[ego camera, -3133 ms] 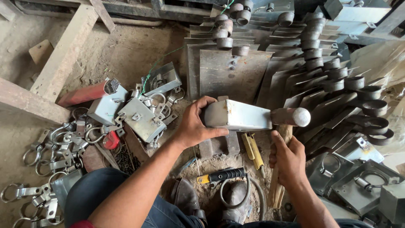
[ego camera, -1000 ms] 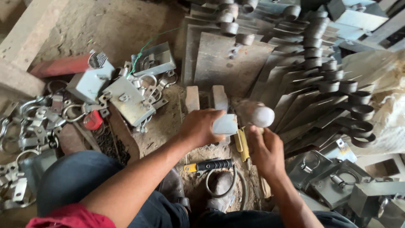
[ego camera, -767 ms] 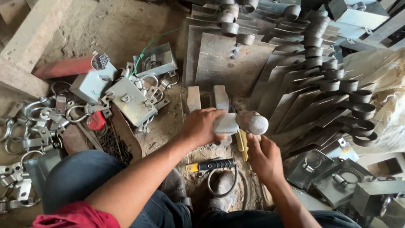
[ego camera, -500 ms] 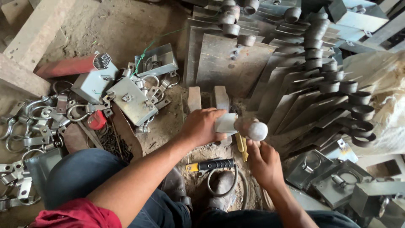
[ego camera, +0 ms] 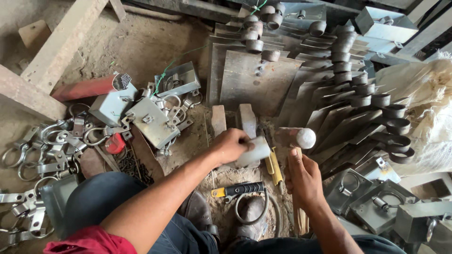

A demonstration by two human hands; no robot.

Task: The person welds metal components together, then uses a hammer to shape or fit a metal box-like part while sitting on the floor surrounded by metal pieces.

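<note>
My left hand (ego camera: 231, 145) grips a grey metal plate piece (ego camera: 253, 151), holding it end-on over two upright metal blocks (ego camera: 233, 119) set in the dirt. My right hand (ego camera: 304, 177) is closed around the wooden handle of a hammer (ego camera: 295, 138); its rounded steel head sits just right of the plate piece, close to it. A yellow-handled tool (ego camera: 273, 168) lies on the ground between my hands.
Stacks of metal plates with rolled sockets (ego camera: 358, 89) fan out ahead and to the right. Grey boxes, rings and clamps (ego camera: 141, 115) lie at left, beside a red tube (ego camera: 87, 87). A black-and-yellow handled tool with a cable (ego camera: 238, 190) lies by my feet. Wooden beams (ego camera: 56, 44) cross the far left.
The long plate I held flat three seconds ago is now turned end-on and lowered onto the blocks. The hammer head has stayed close by its right side, shifting slightly.
</note>
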